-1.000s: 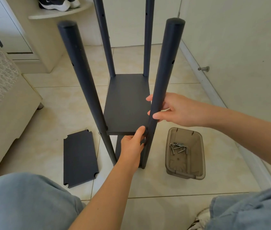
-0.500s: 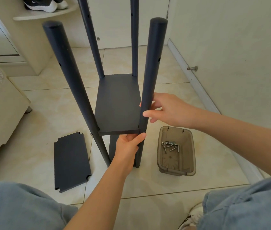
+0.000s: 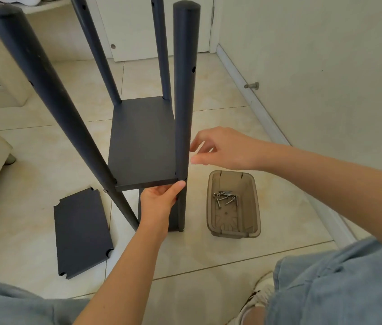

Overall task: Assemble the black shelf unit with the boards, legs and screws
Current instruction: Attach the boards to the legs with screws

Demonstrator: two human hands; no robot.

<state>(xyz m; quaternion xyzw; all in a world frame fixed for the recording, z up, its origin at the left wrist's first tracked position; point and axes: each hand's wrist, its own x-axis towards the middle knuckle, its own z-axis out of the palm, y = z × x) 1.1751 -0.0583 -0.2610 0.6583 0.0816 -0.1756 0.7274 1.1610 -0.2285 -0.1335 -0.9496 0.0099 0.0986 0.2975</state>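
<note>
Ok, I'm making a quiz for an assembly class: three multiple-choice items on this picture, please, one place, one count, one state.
1. Where is the screw tub relative to the shelf unit? A right B left C behind
2. How many legs stand upright? A two B three C four
3. The spare board is: A leaning on a wall B flat on the floor C held in a hand
Answers: 1 A, it sits on the right-hand side; 2 C, four black posts rise; 3 B, nothing touches or props it.
</note>
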